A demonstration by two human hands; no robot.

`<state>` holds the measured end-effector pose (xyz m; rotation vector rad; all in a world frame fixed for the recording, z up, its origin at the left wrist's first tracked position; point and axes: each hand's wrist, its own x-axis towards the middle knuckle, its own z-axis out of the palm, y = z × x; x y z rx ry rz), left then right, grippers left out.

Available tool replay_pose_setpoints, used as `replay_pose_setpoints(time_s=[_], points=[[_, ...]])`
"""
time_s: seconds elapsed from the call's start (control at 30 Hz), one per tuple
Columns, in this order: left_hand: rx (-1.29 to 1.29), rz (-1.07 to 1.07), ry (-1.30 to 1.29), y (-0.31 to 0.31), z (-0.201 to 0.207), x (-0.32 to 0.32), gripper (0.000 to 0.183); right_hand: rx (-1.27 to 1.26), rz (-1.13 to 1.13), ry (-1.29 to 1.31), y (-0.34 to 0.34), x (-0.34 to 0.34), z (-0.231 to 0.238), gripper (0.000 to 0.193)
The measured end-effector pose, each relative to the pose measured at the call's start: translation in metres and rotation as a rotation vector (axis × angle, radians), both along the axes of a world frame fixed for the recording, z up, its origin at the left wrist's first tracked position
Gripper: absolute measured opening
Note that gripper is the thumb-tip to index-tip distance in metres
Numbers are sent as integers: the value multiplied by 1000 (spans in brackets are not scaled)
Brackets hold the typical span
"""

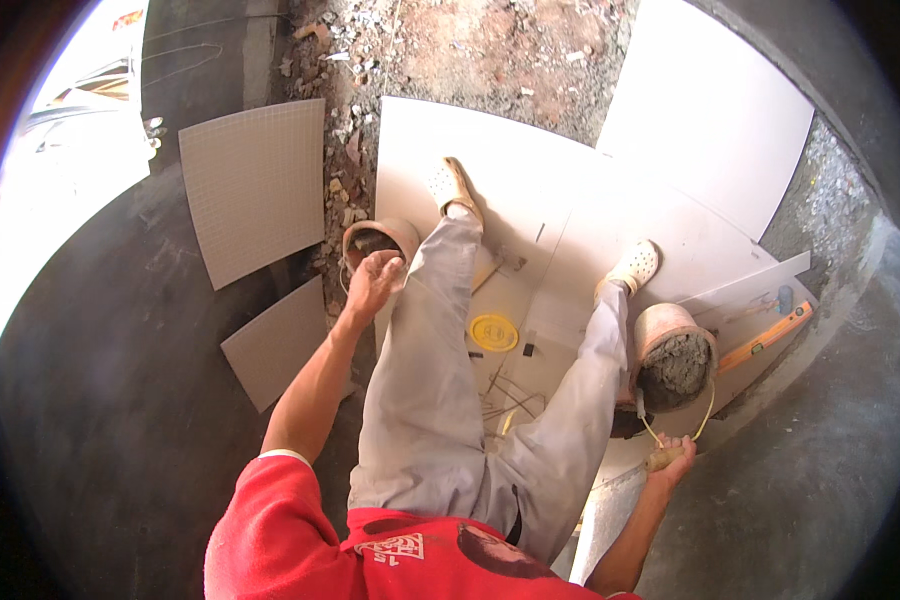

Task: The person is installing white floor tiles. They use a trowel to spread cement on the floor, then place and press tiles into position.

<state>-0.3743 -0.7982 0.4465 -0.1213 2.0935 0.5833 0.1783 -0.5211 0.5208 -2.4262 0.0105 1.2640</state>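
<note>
My left hand reaches out to the near rim of a small brown bucket holding dark material; its fingers curl at the rim, and the grip is unclear. My right hand is closed around the wooden handle of a trowel, low at the right. The trowel's dark blade lies beside a pale bucket full of grey mortar, whose yellow wire handle loops toward that hand. My legs in grey trousers and white clogs stretch across large white tiles.
Two grey tiles lie back-side up on the dark cement at left. Rubble fills the ground above. An orange spirit level, a yellow disc and thin wires lie on the white tiles.
</note>
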Motion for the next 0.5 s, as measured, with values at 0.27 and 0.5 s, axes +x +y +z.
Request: replay_pose_setpoints(time_s=[0.27, 0.5], points=[[230, -103, -125, 45, -46, -52, 63, 180, 401, 48, -24, -187, 48, 21], [513, 489, -937, 107, -134, -19, 64, 249, 807, 440, 4, -287, 207, 20]])
